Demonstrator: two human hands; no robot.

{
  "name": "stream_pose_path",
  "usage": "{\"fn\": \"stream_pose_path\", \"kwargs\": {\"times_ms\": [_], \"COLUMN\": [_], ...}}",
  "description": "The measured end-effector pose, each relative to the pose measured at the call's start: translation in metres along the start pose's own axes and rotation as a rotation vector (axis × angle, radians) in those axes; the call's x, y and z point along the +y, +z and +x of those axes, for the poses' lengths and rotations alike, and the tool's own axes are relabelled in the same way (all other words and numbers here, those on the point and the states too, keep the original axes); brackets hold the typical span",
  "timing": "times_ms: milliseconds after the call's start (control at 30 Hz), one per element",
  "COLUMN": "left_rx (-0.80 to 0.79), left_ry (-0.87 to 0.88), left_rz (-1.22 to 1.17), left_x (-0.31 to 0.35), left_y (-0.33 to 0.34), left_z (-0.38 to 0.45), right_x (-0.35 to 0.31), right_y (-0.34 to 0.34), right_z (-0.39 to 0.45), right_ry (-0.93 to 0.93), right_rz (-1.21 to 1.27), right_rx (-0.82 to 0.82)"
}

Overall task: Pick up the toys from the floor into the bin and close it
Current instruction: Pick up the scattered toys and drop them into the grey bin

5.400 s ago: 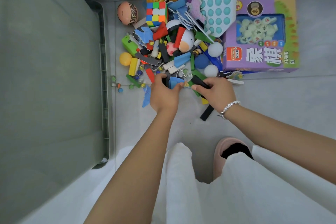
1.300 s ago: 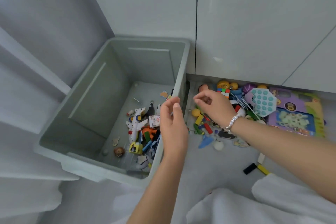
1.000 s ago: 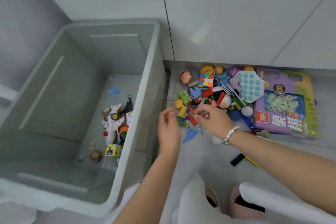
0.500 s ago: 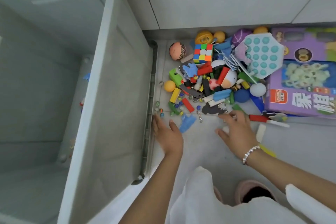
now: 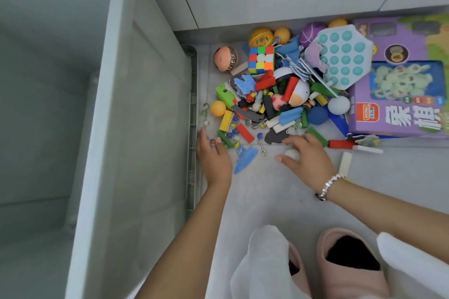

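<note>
The bin [image 5: 145, 128] is set left of the left hand [image 5: 215, 160]; toys [image 5: 267, 94] are heaped beyond both hands, a box [image 5: 401, 104] farther right.

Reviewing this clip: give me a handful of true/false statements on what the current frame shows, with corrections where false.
1. The right hand covers a white ball. True.
2. The cube is in the bin. False: it lies on the floor, in the pile.
3. The left hand is by the marbles next to the bin wall. True.
4. The purple box stands left of the pile. False: it lies on the right.
5. The blue ball is in a hand. False: it lies in the pile.
</note>
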State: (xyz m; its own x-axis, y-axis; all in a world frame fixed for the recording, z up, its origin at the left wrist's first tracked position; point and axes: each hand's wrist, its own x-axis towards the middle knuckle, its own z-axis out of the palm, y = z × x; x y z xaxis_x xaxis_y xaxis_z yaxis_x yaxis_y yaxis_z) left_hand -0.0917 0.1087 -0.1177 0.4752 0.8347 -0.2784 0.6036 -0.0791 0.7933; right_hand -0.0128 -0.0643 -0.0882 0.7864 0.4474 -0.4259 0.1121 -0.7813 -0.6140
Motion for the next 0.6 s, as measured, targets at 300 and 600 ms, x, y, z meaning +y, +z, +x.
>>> {"fn": "stream_pose_path", "kwargs": {"times_ms": [300, 600], "left_rx": [-0.022, 0.004], "left_ry": [0.069, -0.081], "left_rz": [0.054, 0.018], "left_x": [-0.006, 0.007], "left_y": [0.008, 0.017], "left_z": [-0.002, -0.007], "right_x": [0.003, 0.008], "right_y": [0.001, 0.004], "right_z": [0.000, -0.005], "right_ry": [0.018, -0.006], "right_rz": [0.025, 0.018], "right_rx": [0.007, -0.012]}}
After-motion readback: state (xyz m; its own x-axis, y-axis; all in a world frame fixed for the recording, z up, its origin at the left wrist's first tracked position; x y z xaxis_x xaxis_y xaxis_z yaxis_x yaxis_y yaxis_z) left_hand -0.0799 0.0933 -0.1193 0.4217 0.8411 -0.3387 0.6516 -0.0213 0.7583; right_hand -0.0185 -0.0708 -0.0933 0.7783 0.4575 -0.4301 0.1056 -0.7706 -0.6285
